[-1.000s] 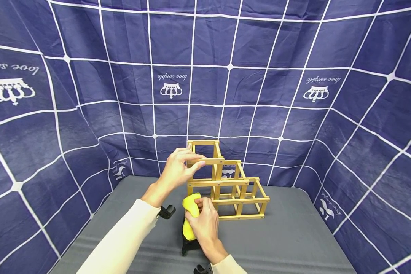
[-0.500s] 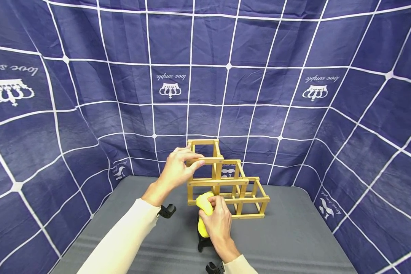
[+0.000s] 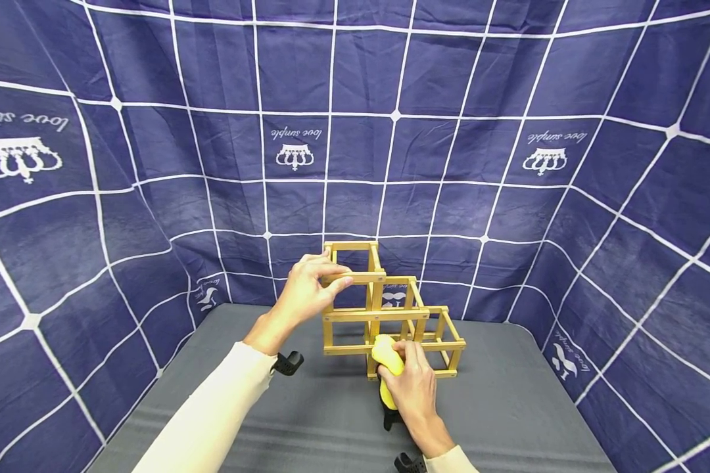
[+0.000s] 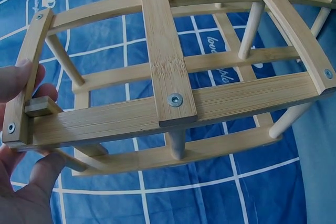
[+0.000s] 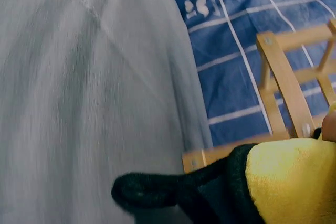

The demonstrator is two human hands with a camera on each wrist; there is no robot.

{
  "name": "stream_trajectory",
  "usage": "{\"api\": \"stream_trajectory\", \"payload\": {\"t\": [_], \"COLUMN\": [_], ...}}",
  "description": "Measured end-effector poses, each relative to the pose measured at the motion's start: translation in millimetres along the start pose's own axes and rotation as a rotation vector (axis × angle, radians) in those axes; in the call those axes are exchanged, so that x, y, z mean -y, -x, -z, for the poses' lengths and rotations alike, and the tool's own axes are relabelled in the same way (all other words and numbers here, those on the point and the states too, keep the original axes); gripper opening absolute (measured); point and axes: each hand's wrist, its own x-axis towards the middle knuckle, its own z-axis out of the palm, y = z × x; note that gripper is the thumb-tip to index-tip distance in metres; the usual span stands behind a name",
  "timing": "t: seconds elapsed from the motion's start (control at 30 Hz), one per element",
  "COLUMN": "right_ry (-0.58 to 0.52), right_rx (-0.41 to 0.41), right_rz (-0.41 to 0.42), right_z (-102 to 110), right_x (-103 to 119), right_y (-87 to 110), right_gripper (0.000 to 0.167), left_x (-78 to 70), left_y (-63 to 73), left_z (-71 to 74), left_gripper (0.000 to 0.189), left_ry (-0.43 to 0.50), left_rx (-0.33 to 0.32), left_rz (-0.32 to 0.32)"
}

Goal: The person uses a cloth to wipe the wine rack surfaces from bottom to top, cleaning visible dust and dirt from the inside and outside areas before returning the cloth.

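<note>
A stepped wooden rack of pale bars stands at the middle of the table. My left hand grips its upper left front bar, thumb in front. Bolted bars and round dowels of the rack fill the left wrist view, where my left thumb and fingers hold one end. In front of the rack's lower tiers, my right hand holds a soft yellow-and-black plush item. Its fuzzy yellow body and black looped end show in the right wrist view; its exact kind cannot be told.
Grey cloth covers the table. A blue curtain with white grid lines rises behind and along both sides. Black straps sit at both wrists.
My right hand has carried the yellow-and-black plush item rightward along the rack's front, from the left tier toward the right ones. My left hand has kept its grip on the rack.
</note>
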Motion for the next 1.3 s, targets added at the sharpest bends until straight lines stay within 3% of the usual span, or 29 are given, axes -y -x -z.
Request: {"api": "stream_trajectory", "payload": {"t": [0.37,0.6,0.73,1.03,1.3], "right_ry": [0.055,0.106,0.121,0.090,-0.155], "right_rx": [-0.064,-0.122,-0.110,-0.095,-0.080], "right_rz": [0.005,-0.108,-0.136,-0.129,-0.017], "right_z": [41,76,87,90,86], "right_x": [-69,-112,-127,-126,-98], "right_y": [-7.6,-15.9,-19.5,-24.6,-40.4], "right_gripper": [0.062,0.055,0.054,0.051,0.050], "left_x": [-3.3,-3.9,-1.9,0.1,-3.3], "left_y": [-2.4,-4.0,-3.4,-3.8,-1.6], "left_z": [1.9,1.0,1.0,1.1,1.8], "left_gripper": [0.019,0.019,0.019,0.019,0.015], "left_ry": [-0.010,0.003,-0.003,-0.005,-0.006], "left_rx": [0.038,0.063,0.056,0.053,0.041], "left_rz": [0.031,0.048,0.056,0.050,0.040]}}
